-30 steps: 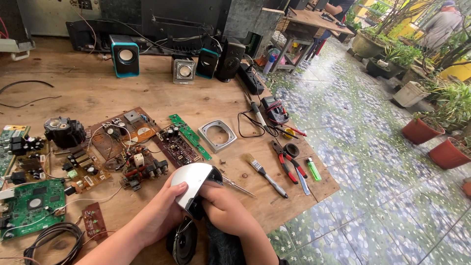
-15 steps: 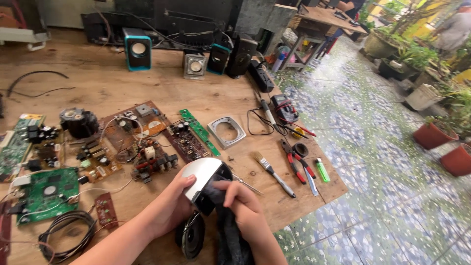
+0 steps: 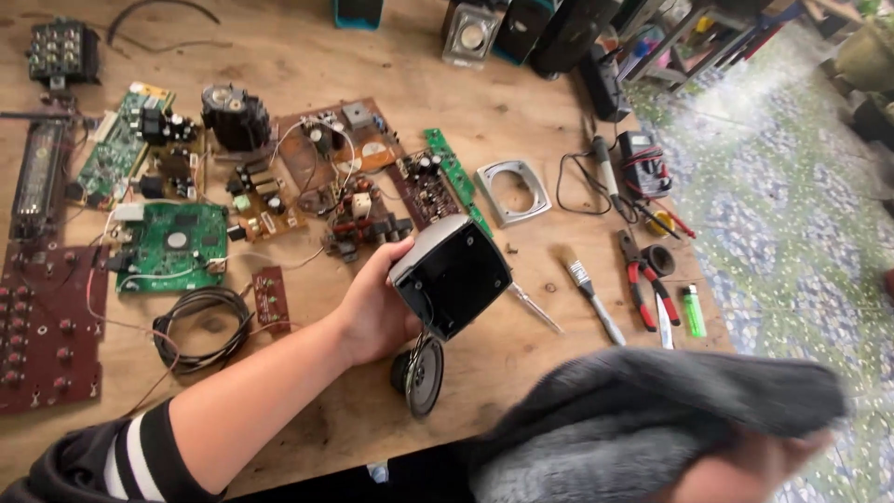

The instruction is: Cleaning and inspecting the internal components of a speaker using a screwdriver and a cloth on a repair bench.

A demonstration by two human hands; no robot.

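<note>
Two hands, one shell, one cloth

Nearest the camera, a grey cloth (image 3: pixel 652 419) is bunched and gripped by the right hand (image 3: pixel 754 470), of which only a little shows under the folds. It is judged soft and light, with no fixed place to hold; it is simply gathered in the fist.

Just beyond, a speaker shell (image 3: pixel 450 275) is grasped by the left hand (image 3: pixel 377 303), fingers wrapped round its pale outer side, and is held above the table (image 3: pixel 521 373) with its open dark inside turned toward the camera. As a container it appears emptied: nothing but bare plastic and a thin wire is seen within. That wire seems to run down to a speaker cone (image 3: pixel 421 375) standing on edge on the wood below. The shell is judged light, stiff and smooth, best taken by its outer walls. The cone is judged fragile and heavier at its magnet, so its rim is the safer hold, and the wire should not be pulled.

Farther out, circuit boards (image 3: pixel 177 247), a coil of cable (image 3: pixel 200 326), a screwdriver (image 3: pixel 535 307), a brush (image 3: pixel 596 303), pliers (image 3: pixel 643 284) and a green lighter (image 3: pixel 693 310) are laid out. A grey frame (image 3: pixel 512 191) and a multimeter (image 3: pixel 643 163) lie beyond, and small speakers (image 3: pixel 470 33) are lined up at the far edge.
</note>
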